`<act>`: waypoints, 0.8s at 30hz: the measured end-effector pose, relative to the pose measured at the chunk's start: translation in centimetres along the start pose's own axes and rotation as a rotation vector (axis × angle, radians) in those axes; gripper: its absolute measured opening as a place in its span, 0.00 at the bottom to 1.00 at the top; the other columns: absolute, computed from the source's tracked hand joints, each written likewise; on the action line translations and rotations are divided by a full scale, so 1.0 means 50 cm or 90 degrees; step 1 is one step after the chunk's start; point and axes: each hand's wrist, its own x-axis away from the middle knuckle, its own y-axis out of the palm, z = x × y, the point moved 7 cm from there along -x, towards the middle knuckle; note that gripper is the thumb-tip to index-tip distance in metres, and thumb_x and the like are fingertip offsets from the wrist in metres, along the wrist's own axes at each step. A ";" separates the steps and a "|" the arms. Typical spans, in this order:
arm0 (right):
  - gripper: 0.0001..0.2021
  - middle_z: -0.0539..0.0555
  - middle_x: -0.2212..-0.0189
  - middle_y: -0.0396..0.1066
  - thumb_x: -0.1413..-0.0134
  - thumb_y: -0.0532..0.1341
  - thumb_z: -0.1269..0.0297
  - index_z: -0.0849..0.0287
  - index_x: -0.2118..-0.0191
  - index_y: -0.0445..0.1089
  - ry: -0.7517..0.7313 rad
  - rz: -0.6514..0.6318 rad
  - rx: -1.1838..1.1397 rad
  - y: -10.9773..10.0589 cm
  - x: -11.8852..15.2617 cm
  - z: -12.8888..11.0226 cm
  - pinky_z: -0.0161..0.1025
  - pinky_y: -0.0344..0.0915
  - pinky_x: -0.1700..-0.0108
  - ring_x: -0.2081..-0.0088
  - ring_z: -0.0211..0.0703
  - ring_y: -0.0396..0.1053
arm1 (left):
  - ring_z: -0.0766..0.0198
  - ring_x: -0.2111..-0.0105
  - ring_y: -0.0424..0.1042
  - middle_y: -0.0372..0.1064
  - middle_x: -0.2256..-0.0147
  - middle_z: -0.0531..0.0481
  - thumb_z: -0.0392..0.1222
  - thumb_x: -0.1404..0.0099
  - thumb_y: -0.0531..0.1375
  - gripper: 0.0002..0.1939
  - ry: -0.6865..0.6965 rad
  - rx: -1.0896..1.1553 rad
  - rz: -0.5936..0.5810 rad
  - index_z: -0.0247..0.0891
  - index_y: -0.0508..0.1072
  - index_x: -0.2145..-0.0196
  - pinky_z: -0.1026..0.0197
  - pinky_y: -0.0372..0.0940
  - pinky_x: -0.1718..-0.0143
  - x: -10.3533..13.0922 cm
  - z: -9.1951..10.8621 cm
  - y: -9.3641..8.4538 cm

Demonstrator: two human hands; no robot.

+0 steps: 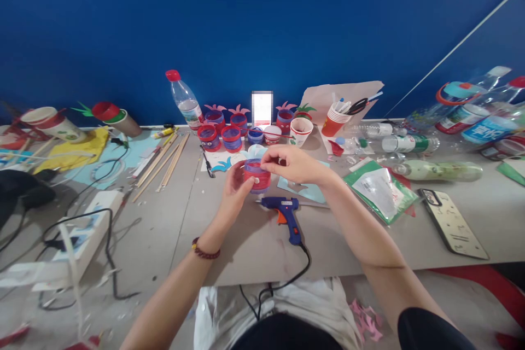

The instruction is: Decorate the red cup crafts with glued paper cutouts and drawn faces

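Note:
A small red and purple cup (258, 179) with a pale round spot on its side is held above the table. My left hand (237, 188) is wrapped round its left side, thumb on the front. At its upper right rim is my right hand (289, 165), fingers bent and pressed together; whether they pinch the rim or a small piece is hidden. Just below the cup lies a blue glue gun (287, 212) with an orange trigger, its nozzle pointing left. Behind the hands stand several red and purple cups (232, 139), and a blue paper cutout (222, 164) lies on white paper.
Wooden sticks (167, 161) and a power strip (92, 229) are on the left. A clear bottle (185, 103) stands at the back. To the right are a green packet (381, 191), a phone (453, 224), lying bottles (438, 170) and stacked cups (335, 121) holding scissors.

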 end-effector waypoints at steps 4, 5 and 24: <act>0.06 0.51 0.70 0.69 0.44 0.57 0.64 0.59 0.69 0.70 0.001 0.017 0.016 0.001 0.000 0.000 0.36 0.57 0.68 0.70 0.36 0.62 | 0.53 0.51 0.73 0.73 0.52 0.42 0.56 0.47 0.67 0.28 -0.020 0.018 0.010 0.42 0.70 0.52 0.54 0.71 0.56 -0.001 0.002 0.001; 0.06 0.51 0.70 0.69 0.44 0.57 0.64 0.59 0.69 0.70 0.002 0.018 0.017 0.001 0.000 0.001 0.36 0.57 0.68 0.70 0.36 0.62 | 0.52 0.51 0.73 0.73 0.52 0.42 0.56 0.47 0.68 0.28 -0.022 0.021 0.009 0.41 0.70 0.52 0.54 0.71 0.55 -0.002 0.002 0.002; 0.07 0.51 0.71 0.69 0.43 0.57 0.66 0.60 0.68 0.70 0.003 0.020 0.017 0.009 0.002 0.002 0.36 0.55 0.69 0.72 0.35 0.60 | 0.54 0.54 0.74 0.76 0.55 0.43 0.49 0.49 0.70 0.24 -0.048 0.073 0.007 0.39 0.74 0.55 0.53 0.70 0.51 -0.002 -0.005 0.006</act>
